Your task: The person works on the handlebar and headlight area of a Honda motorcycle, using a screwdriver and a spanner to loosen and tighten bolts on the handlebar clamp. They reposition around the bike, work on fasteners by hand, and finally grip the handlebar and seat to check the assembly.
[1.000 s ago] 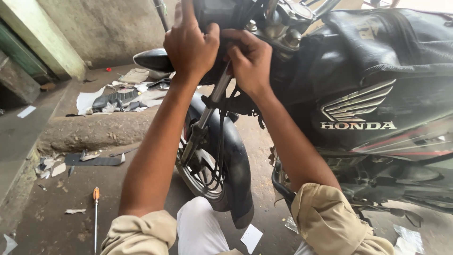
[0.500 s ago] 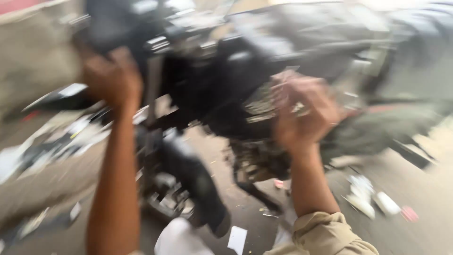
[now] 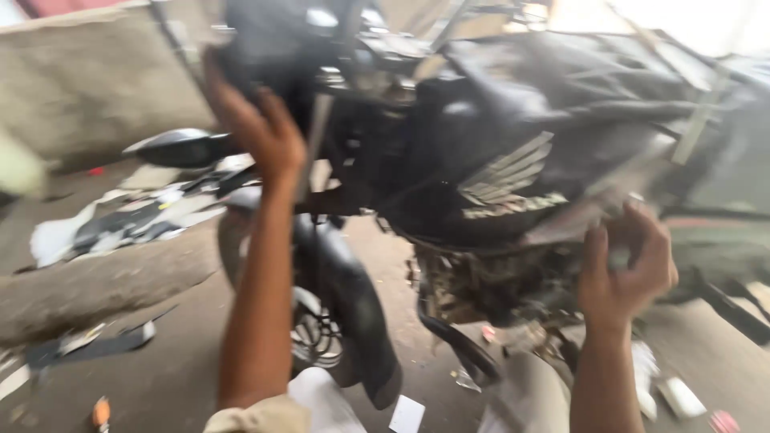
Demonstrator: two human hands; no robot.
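Beside a black motorcycle [image 3: 497, 160] parked on a littered concrete floor [image 3: 160, 377], a person raises both hands. The left hand [image 3: 261, 128] presses flat, fingers spread, against the headlight housing above the front fender [image 3: 353, 313]. The right hand [image 3: 626, 265] curls loosely below the fuel tank, near the engine; whether it grips anything cannot be told. Steadying the bike well likely calls for firm, even pressure from both sides. Half a second ago the right hand sat higher, against the tank, and the view was blurrier.
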